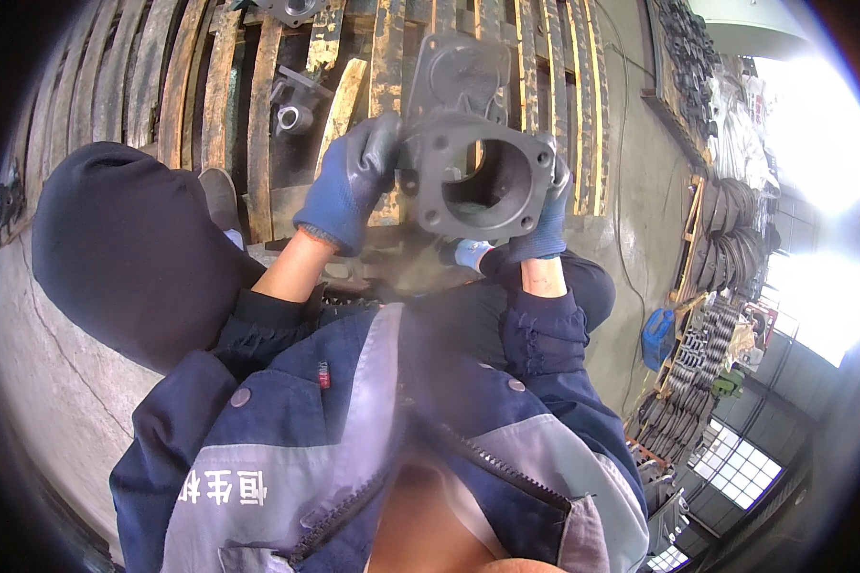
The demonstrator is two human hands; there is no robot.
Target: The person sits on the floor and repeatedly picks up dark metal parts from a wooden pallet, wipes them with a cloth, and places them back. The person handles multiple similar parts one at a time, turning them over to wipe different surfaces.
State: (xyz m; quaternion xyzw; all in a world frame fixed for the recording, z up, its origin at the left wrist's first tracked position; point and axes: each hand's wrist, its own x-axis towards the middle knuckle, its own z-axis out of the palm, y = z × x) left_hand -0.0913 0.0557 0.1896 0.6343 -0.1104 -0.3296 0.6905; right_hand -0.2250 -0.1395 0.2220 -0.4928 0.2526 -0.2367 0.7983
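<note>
Nearest the camera is the person's own jacket (373, 449), dark blue with grey panels and one zip. Above it, two gloved hands hold one casting between them. The left hand (354, 177), in a blue and grey knit glove, wraps its fingers over the left edge of the cast metal housing (478, 162). The right hand (545, 224), in a matching glove, clasps the lower right corner, fingers curled onto the flange. The housing is dull grey and rough-surfaced, with a squarish flange, one large round bore and small bolt holes at its corners; it is lifted clear, in front of the chest. At the left, a dark-clothed knee (124, 248) bulges close by the left forearm. Beyond lies a rack of rusty, yellow-flecked wooden slats (258, 105) with gaps between them, carrying one smaller grey casting (294, 107). Bare concrete floor (631, 191) opens to the right, edged farther off by rows of stacked dark metal parts (726, 239).
</note>
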